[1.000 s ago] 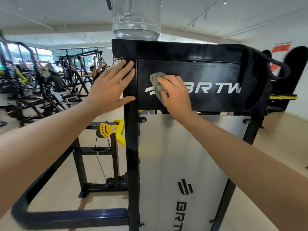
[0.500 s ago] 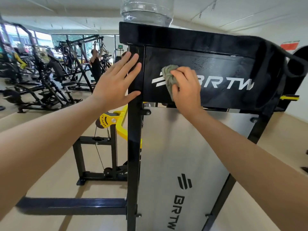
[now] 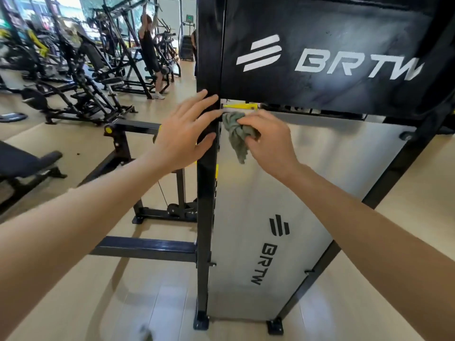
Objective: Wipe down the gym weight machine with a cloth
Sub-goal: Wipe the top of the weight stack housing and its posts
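Weight machine [image 3: 206,217] fills the view from 12 o'clock down to 6 o'clock. Its black upright post runs down the middle, with a black top panel [image 3: 332,33] lettered BRTW at 1 o'clock and a silver shield panel [image 3: 307,193] bearing the same letters at 4 o'clock of the post.

The cloth [image 3: 237,134], grey-green and bunched, lies against the upper corner of the silver panel, just at 3 o'clock of the post and just below the black panel's lower edge. One loose end hangs toward 6 o'clock. The right grip [image 3: 268,143] is clenched on the cloth, fingers curled round the bunch.

The left grip [image 3: 182,136] is released. Its fingers are straight and spread, and their tips lie flat on the post at 9 o'clock of the cloth.

A yellow part [image 3: 240,106] shows in the gap between the two panels, just at 12 o'clock of the cloth.

On the pale floor [image 3: 98,303], a padded bench [image 3: 22,161] sits at 9 o'clock. Other black machines [image 3: 86,70] stand at 10 o'clock, and among them is a person [image 3: 149,50] with both arms raised.
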